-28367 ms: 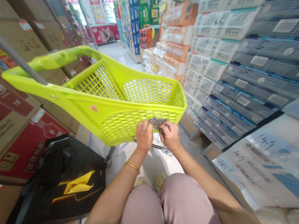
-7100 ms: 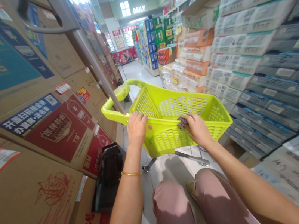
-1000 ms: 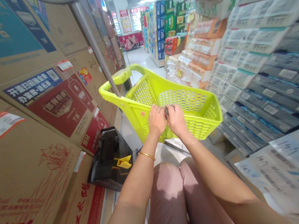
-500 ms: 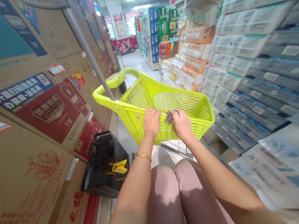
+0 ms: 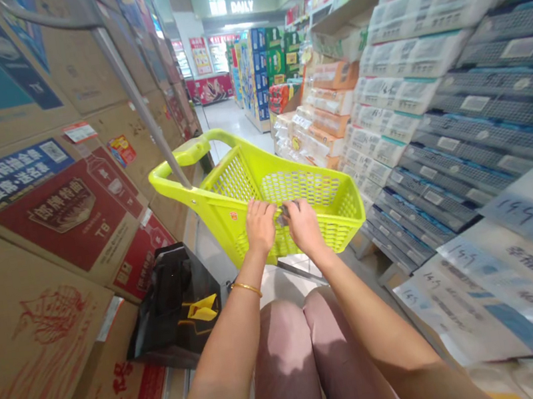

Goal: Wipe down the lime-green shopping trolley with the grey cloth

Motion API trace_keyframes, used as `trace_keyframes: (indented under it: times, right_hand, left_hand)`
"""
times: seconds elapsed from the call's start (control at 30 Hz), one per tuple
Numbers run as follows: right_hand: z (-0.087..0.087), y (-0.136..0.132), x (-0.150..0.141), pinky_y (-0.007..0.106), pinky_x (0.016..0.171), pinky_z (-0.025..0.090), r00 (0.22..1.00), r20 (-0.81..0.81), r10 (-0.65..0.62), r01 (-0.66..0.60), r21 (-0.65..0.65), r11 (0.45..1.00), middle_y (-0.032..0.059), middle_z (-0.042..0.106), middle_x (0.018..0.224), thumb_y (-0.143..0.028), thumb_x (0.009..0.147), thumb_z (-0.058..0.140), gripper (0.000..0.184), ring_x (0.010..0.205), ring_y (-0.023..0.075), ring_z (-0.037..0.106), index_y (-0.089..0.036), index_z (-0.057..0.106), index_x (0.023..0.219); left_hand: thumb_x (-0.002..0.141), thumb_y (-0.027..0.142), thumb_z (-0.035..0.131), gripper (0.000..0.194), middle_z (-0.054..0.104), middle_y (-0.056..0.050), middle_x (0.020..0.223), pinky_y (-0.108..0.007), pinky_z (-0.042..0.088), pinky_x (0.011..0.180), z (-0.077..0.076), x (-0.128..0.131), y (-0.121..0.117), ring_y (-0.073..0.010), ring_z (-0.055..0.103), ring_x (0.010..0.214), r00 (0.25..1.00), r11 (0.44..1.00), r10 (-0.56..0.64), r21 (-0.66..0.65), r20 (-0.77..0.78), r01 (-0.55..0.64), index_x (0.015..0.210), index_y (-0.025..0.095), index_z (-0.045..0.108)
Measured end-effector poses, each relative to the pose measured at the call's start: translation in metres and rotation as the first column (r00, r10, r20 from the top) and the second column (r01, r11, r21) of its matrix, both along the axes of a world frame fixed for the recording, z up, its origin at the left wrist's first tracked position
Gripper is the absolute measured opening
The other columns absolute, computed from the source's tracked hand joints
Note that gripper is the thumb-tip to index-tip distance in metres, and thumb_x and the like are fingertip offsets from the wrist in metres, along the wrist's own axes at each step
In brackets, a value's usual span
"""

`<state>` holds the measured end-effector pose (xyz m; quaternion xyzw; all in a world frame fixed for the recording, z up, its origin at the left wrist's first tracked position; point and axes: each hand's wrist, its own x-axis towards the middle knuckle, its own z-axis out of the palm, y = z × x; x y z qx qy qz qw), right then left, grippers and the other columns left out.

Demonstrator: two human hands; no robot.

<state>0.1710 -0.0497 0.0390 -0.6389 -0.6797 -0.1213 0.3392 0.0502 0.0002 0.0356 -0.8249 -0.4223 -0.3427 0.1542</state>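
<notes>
A lime-green plastic shopping cart (image 5: pixel 315 186) stands in the aisle right before my knees. My left hand (image 5: pixel 259 225) rests on its near rim with fingers curled over the edge. Beside it, almost touching, my right hand (image 5: pixel 302 226) is closed on a small grey cloth (image 5: pixel 283 213) pressed against the same rim. A gold bangle sits on my left wrist. The cart's basket looks empty inside.
Stacked cardboard cartons (image 5: pixel 41 215) wall the left side, with a metal pole (image 5: pixel 135 105) leaning past the cart handle. A black bag (image 5: pixel 177 308) lies on the floor at the left. Packs of tissue paper (image 5: pixel 442 131) fill the right shelves. The aisle floor (image 5: pixel 227 114) runs ahead.
My hands stay together on the cart's near rim with the cloth. The view has drifted, so the cart sits a little further left and lower than one second ago.
</notes>
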Motion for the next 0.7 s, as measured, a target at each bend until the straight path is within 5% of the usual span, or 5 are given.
trace_keyframes:
  times: [0.33,0.7]
  right_hand:
    - [0.003,0.003,-0.002,0.036,0.086,0.042,0.996,0.032,0.086,-0.085,-0.015,0.996,0.0146,0.054,0.113,-0.026,0.091,0.042,0.034,0.101,0.0234,0.052,-0.016,0.052,0.122]
    - [-0.01,-0.023,0.026,0.036,0.087,0.041,0.995,0.008,-0.103,0.103,0.023,0.994,0.0133,0.053,0.114,-0.02,0.089,0.039,0.033,0.103,0.0238,0.049,-0.019,0.055,0.118]
  left_hand:
    - [0.092,0.022,0.038,0.023,0.063,-0.005,0.09,-0.043,0.033,0.107,0.001,-0.005,-0.002,-0.0212,0.054,0.096,1.0,1.0,-0.01,-0.014,-0.026,0.01,0.091,0.021,0.061]
    - [0.092,0.02,0.036,0.026,0.062,-0.006,0.087,-0.043,0.032,0.108,0.001,0.0,-0.005,-0.0216,0.055,0.095,1.0,1.0,0.01,0.005,0.019,-0.01,0.088,0.019,0.062]
